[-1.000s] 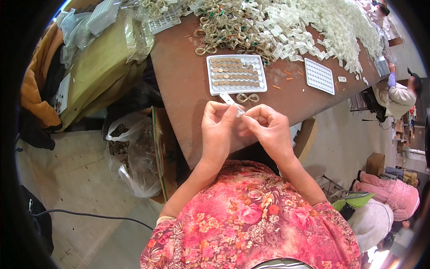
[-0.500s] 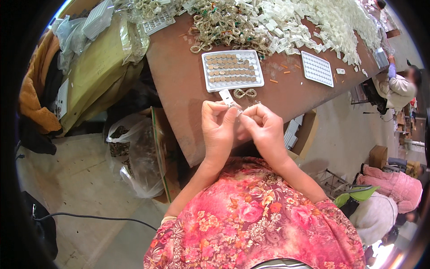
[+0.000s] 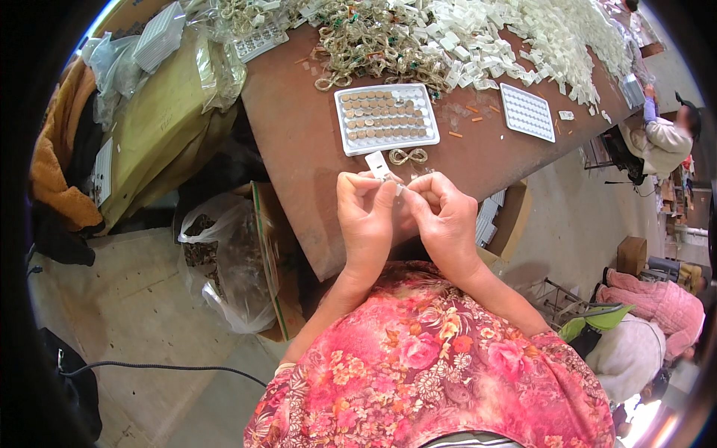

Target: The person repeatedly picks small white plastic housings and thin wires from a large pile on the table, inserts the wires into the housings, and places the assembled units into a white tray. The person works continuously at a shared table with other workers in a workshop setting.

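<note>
Over the near edge of the table, my left hand pinches a small white plastic case between thumb and fingers; its upper part sticks out beyond the fingertips. Close against it, my right hand is closed, with thumb and forefinger meeting at the case's lower end. What sits in the right fingertips is too small to make out. Just past my hands lies a looped bundle of thin clear wire. Behind it is a white tray with rows of round coin-like cells, a few places at its upper right looking different.
A second white tray lies to the right, among orange slips. Tangled wire bundles and a heap of white plastic cases cover the far table. A plastic bag stands lower left. Another person sits at right.
Both hands stay at the same spot, fingertips together on the white case. The right hand has shifted very slightly to the right; the view has moved a little.
</note>
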### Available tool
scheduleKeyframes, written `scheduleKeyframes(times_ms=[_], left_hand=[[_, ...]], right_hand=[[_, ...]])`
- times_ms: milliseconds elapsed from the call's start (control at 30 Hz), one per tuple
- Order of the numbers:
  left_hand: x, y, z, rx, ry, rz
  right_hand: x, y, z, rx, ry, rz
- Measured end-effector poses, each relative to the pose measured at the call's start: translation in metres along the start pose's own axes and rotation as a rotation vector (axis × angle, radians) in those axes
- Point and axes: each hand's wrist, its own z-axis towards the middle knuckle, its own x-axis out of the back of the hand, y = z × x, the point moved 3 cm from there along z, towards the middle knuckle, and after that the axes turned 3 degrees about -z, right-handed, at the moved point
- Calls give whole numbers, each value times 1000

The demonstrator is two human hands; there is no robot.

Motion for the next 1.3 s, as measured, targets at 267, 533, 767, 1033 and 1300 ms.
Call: scheduleKeyframes(times_ms=[267, 533, 767, 1033, 1300], left_hand=[[-1, 2, -5, -90, 20, 143], [2, 4, 1, 13, -44, -114], [3, 7, 5, 106, -102, -335], [1, 18, 4, -31, -107, -142], [0, 25, 3, -152, -115, -30]], right_hand=[[25, 8, 15, -119, 113, 581], [60, 9, 62, 490, 302, -569], [44, -9, 33, 613, -53, -413], [25, -1, 14, 43, -295, 35], [26, -11, 9, 71, -315, -16]])
